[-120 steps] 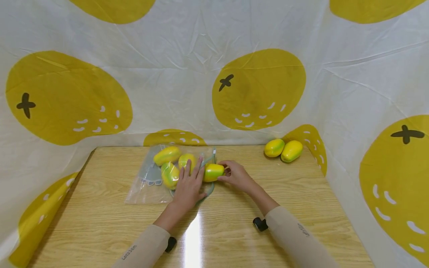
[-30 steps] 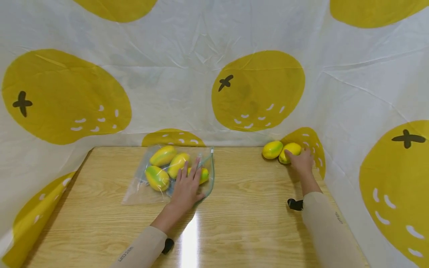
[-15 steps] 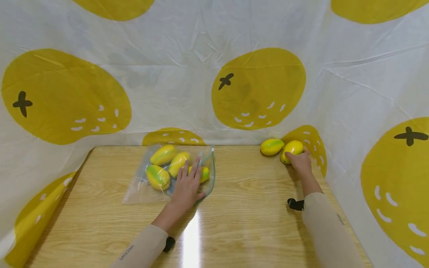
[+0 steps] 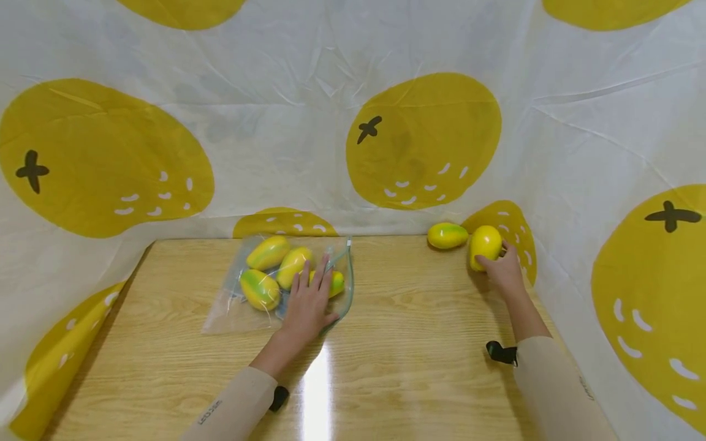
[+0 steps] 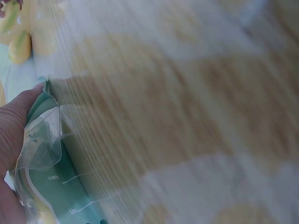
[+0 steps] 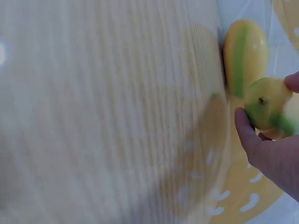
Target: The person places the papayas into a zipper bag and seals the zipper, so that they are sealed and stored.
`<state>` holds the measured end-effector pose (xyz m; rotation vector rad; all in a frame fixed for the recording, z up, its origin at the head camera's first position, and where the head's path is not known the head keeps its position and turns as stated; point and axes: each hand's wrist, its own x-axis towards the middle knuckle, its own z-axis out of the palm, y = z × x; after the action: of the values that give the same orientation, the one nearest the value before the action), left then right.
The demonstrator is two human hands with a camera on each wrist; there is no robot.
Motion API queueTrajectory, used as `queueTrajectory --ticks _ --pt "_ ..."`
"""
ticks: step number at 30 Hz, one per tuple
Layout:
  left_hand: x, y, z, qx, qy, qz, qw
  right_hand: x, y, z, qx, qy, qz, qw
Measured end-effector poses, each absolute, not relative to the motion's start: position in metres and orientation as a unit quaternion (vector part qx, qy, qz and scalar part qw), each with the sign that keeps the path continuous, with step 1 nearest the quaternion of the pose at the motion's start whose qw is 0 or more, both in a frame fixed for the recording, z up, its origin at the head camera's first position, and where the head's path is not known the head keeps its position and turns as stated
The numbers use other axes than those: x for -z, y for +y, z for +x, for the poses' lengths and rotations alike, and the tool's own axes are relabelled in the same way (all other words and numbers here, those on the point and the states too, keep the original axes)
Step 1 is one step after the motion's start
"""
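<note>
Near the back right corner my right hand (image 4: pixel 502 269) grips a yellow-green mango (image 4: pixel 485 246) between thumb and fingers. The mango's stem end faces the camera in the right wrist view. A second mango (image 4: pixel 447 236) lies just left of it, against the cloth. On the left, a clear zip bag (image 4: pixel 226 315) lies flat with several mangoes inside, one of them a mango (image 4: pixel 259 290) at its front left. My left hand (image 4: pixel 306 306) rests on the bag near its open right end, fingers straight and spread, partly covering one mango. The left thumb touches the bag's green edge (image 5: pixel 39 105).
The wooden table (image 4: pixel 397 355) runs up to a white cloth (image 4: pixel 265 159) printed with big yellow fruit, which stands behind it and along both sides. A bright light reflection lies on the table's front middle.
A mango at the bag's mouth went inside, and my right hand moved to the back right corner. There it has gripped a mango and tipped it more upright. The left hand stays on the bag.
</note>
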<state>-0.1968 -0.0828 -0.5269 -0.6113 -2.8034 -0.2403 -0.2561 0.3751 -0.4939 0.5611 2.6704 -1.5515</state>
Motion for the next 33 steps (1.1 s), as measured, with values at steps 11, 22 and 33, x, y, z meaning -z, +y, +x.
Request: queueTrajectory --ticks 11,22,33 --pt "0.53 -0.083 -0.195 0.079 -0.965 -0.213 0.128 0.494 0.324 -0.211 0.486 0.867 0.109 0.015" --pt "0.528 -0.084 -0.197 0.077 -0.965 -0.211 0.132 0.499 0.272 -0.207 0.483 0.874 0.003 0.064" --pt "0.527 -0.082 -0.197 0.081 -0.966 -0.211 0.123 0.509 0.228 -0.221 0.479 0.863 -0.106 0.119"
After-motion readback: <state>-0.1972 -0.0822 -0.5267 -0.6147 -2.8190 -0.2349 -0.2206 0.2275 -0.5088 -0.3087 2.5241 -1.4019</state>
